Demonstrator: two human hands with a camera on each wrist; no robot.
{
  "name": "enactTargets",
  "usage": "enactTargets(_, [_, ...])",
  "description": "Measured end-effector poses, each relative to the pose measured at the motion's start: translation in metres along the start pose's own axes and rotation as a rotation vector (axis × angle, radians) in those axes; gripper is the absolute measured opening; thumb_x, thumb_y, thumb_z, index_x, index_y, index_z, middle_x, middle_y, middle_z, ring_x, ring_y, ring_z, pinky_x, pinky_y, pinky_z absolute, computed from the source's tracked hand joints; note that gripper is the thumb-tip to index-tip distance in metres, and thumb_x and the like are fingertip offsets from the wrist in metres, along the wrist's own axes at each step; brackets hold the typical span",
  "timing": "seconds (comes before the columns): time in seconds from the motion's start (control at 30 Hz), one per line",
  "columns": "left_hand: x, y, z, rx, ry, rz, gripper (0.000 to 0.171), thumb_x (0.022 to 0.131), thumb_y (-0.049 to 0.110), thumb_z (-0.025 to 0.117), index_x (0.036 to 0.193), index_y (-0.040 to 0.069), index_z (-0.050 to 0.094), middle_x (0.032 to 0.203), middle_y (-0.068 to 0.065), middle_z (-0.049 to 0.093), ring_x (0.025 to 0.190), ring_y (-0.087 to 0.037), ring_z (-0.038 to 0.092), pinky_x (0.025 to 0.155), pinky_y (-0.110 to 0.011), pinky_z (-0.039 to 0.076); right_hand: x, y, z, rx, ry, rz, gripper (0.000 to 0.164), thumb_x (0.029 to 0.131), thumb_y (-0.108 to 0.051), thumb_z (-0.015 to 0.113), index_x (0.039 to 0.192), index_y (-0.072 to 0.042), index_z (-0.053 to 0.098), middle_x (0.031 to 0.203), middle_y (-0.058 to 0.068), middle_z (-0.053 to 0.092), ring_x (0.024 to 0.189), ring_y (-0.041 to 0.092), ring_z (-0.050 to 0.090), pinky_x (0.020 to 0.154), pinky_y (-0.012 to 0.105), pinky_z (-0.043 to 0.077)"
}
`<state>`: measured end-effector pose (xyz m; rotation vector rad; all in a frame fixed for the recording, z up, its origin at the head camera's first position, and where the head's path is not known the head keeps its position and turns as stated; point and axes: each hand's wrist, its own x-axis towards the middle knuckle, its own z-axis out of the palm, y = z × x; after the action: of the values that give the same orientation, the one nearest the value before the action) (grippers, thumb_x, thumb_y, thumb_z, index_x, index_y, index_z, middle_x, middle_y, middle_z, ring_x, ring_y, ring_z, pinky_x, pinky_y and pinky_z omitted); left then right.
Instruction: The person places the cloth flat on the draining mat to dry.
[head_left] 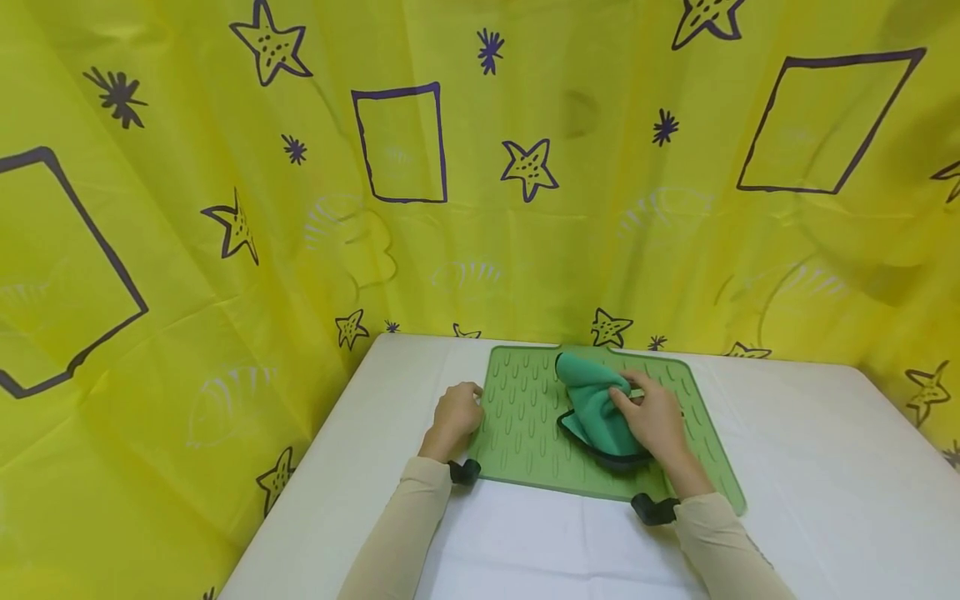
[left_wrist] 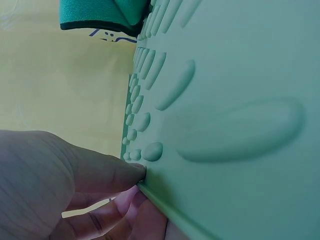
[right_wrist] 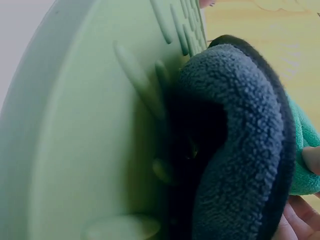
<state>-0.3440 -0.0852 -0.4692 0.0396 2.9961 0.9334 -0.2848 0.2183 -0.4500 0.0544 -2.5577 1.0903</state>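
A green ridged mat (head_left: 517, 417) lies on the white table. My left hand (head_left: 459, 410) pinches the mat's left edge; in the left wrist view the thumb (left_wrist: 112, 172) lies on top and the fingers curl beneath the rim. My right hand (head_left: 656, 421) grips a bunched cloth (head_left: 600, 400), teal on one face with a dark border. Its grey fleecy underside (right_wrist: 250, 130) shows in the right wrist view, curving over the mat's ridges. The cloth sits on the right half of the mat, folded and crumpled under my fingers.
A white table (head_left: 375, 417) carries the mat. Behind and to the left hangs a yellow curtain (head_left: 465, 233) printed with stars and frames. Black wrist straps or mounts (head_left: 654, 508) sit at both cuffs, near the mat's front edge.
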Motion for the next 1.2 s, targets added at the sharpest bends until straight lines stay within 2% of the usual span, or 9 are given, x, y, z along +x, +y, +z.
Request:
enactTargets(0.23, [0.001,-0.001,0.001,0.004,0.005,0.010,0.037,0.091,0.000,0.059,0.127,0.003,0.069,0.126,-0.017,0.071,0.084,-0.025,0.063,0.080,-0.041,0.057,-0.001,0.007,0.006,-0.063,-0.151,0.009,0.041,0.101,-0.016,0.063,0.138,0.001,0.060,0.128,0.031,0.065,0.103,0.044,0.069,0.082,0.055,0.056])
enactTargets(0.4, [0.003,0.000,0.001,0.016,0.004,0.022,0.039,0.090,0.001,0.059,0.128,0.002,0.068,0.127,-0.017,0.071,0.084,-0.024,0.062,0.074,-0.037,0.054,0.001,0.011,0.006,-0.070,-0.237,-0.010,0.044,0.100,-0.018,0.064,0.138,0.003,0.057,0.130,0.031,0.064,0.109,0.045,0.065,0.086,0.057,0.054])
enactTargets(0.53, [0.000,0.004,0.000,0.024,0.011,0.042,0.041,0.090,0.005,0.062,0.130,0.001,0.066,0.126,-0.018,0.069,0.083,-0.025,0.060,0.070,-0.036,0.051,0.002,0.013,0.000,-0.058,-0.307,-0.017,0.054,0.101,-0.027,0.065,0.144,0.003,0.050,0.136,0.031,0.060,0.117,0.046,0.062,0.091,0.057,0.053])
enactTargets(0.67, [-0.005,0.012,-0.002,0.045,0.025,0.075,0.045,0.091,0.014,0.067,0.134,0.003,0.063,0.125,-0.020,0.062,0.087,-0.028,0.060,0.074,-0.043,0.054,0.004,0.014,-0.014,0.003,-0.387,-0.018,0.065,0.102,-0.035,0.063,0.152,0.001,0.041,0.146,0.031,0.051,0.120,0.046,0.062,0.090,0.054,0.055])
enactTargets(0.77, [-0.009,0.018,-0.003,0.055,0.039,0.119,0.044,0.093,0.018,0.069,0.135,0.005,0.063,0.124,-0.019,0.060,0.092,-0.029,0.062,0.079,-0.046,0.056,0.005,0.016,-0.027,0.069,-0.441,-0.050,0.063,0.103,-0.026,0.061,0.153,0.002,0.036,0.149,0.033,0.046,0.119,0.047,0.063,0.088,0.051,0.058])
enactTargets(0.87, [-0.011,0.025,-0.003,0.045,0.039,0.184,0.041,0.094,0.018,0.069,0.133,0.006,0.065,0.124,-0.018,0.062,0.098,-0.029,0.064,0.081,-0.045,0.056,0.005,0.019,-0.040,0.079,-0.468,-0.089,0.054,0.103,-0.015,0.059,0.150,0.005,0.039,0.145,0.034,0.049,0.117,0.047,0.064,0.087,0.050,0.059])
enactTargets(1.03, [-0.016,0.035,0.002,0.013,0.015,0.310,0.033,0.094,0.017,0.071,0.126,0.009,0.070,0.120,-0.014,0.068,0.105,-0.028,0.067,0.083,-0.042,0.056,0.005,0.029,-0.055,-0.017,-0.427,-0.117,0.036,0.102,-0.009,0.058,0.135,0.005,0.057,0.125,0.027,0.065,0.105,0.040,0.067,0.083,0.049,0.058])
enactTargets(1.2, [-0.023,0.050,0.013,0.028,-0.023,0.420,0.023,0.096,0.018,0.069,0.119,0.016,0.074,0.116,-0.008,0.070,0.102,-0.021,0.066,0.080,-0.032,0.054,0.005,0.042,-0.064,-0.108,-0.403,-0.113,0.021,0.100,-0.007,0.058,0.117,0.001,0.068,0.113,0.023,0.070,0.101,0.038,0.067,0.079,0.048,0.057])
